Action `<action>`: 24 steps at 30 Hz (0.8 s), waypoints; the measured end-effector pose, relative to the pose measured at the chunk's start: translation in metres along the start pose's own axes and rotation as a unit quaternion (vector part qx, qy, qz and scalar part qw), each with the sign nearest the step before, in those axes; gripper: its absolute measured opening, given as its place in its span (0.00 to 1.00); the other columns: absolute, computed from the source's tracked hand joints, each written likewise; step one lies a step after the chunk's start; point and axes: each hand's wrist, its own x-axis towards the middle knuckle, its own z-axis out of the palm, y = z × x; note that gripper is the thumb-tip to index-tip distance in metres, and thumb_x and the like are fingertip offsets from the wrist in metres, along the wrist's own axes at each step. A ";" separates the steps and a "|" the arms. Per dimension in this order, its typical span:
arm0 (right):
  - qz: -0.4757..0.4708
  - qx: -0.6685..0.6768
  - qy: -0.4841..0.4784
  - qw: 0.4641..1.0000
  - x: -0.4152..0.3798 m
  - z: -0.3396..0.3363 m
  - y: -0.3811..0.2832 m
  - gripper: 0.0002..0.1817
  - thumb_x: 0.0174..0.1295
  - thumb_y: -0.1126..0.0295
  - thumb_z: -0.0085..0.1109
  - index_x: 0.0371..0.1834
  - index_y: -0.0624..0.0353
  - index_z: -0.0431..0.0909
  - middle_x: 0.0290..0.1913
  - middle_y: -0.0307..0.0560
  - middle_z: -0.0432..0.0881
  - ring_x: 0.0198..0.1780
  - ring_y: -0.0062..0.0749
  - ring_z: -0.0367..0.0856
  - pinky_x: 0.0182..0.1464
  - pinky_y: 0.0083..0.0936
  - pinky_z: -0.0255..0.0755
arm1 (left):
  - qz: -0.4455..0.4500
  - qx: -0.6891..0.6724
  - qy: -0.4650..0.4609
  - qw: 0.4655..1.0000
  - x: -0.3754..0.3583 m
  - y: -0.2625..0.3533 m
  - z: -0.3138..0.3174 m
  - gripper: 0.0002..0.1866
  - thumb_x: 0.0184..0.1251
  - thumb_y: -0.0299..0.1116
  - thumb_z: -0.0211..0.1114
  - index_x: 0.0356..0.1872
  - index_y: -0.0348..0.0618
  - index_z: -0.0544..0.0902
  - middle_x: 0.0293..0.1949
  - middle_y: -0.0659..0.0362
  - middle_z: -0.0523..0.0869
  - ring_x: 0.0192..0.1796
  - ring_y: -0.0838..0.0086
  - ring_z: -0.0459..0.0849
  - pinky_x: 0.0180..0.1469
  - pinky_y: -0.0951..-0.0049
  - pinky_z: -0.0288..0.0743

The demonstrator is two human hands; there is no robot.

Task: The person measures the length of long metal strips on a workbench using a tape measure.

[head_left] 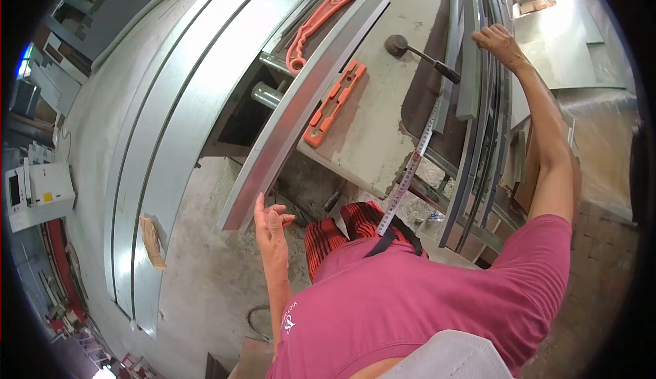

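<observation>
My left hand (272, 225) is beside the near end of a long metal rail (273, 150), its fingers apart and holding nothing. Over at the right, my right hand (500, 45) has its fingers curled at the edge of several long dark metal strips (486, 99); whether it grips one is hard to make out. A tape measure blade (408, 176) stretches from my waist up toward a grey strip on the machine. Between the rail and the strips lie an orange plastic holder (335, 103) and a lever with a black knob (424, 59).
On the left, a wide grooved metal table (174, 136) carries a small piece of wood (152, 242). An orange push handle (321, 20) lies past the rail. Sheets of metal (557, 47) stand at the right. A white box-shaped device (48, 194) is at far left.
</observation>
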 end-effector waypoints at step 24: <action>0.148 0.174 -0.129 0.965 -0.033 0.023 -0.067 0.18 0.56 0.70 0.58 0.51 0.49 0.70 0.40 0.42 0.74 0.47 0.38 0.77 0.48 0.32 0.74 | 0.021 -0.005 -0.030 0.999 -0.012 -0.010 0.003 0.35 0.70 0.51 0.51 0.68 0.36 0.54 0.41 0.57 0.76 0.37 0.76 0.80 0.44 0.76 0.72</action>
